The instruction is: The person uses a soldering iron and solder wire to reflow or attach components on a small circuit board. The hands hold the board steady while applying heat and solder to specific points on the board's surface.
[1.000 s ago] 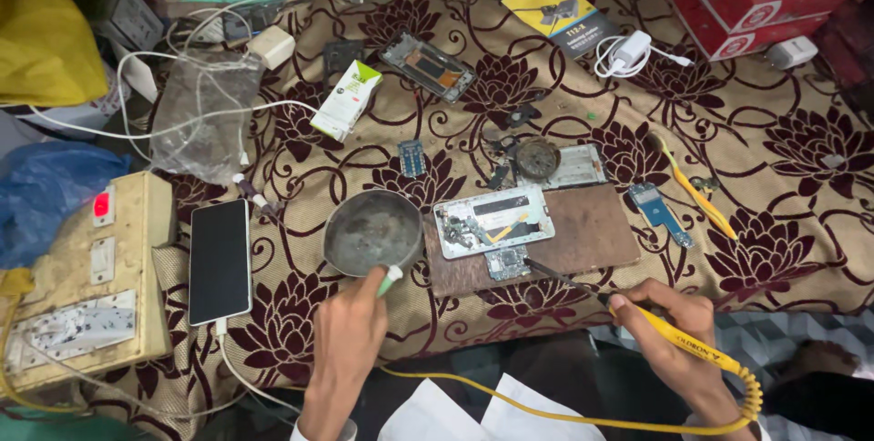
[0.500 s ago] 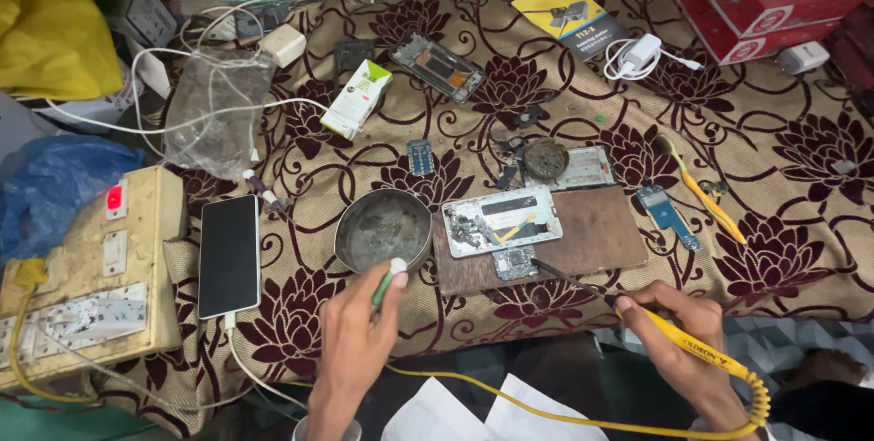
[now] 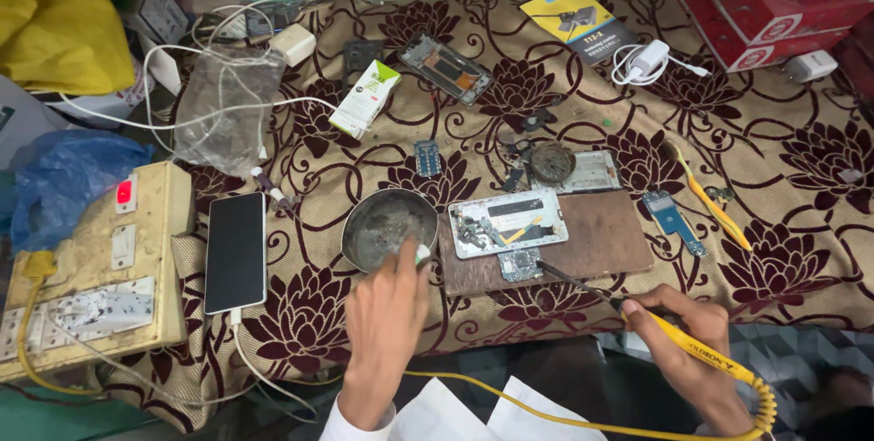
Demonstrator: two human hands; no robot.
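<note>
left hand (image 3: 382, 314): fingers at rim of round metal bowl (image 3: 390, 227), pinching a small white-green item | right hand (image 3: 687, 345): grips yellow soldering iron (image 3: 637, 314), tip on small circuit board (image 3: 520, 265) | opened phone (image 3: 507, 223) on brown board (image 3: 601, 241)

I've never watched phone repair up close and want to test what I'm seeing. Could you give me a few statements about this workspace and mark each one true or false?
1. The right hand holds a yellow-handled soldering iron whose tip is at the small circuit board. True.
2. The left hand rests on the dark-screened phone. False: it is at the near rim of the round metal bowl, holding a small white and green thing; the phone lies apart to its left.
3. The opened phone body lies on a brown board. True.
4. The bowl is filled with water. False: it looks dry and grimy.
</note>
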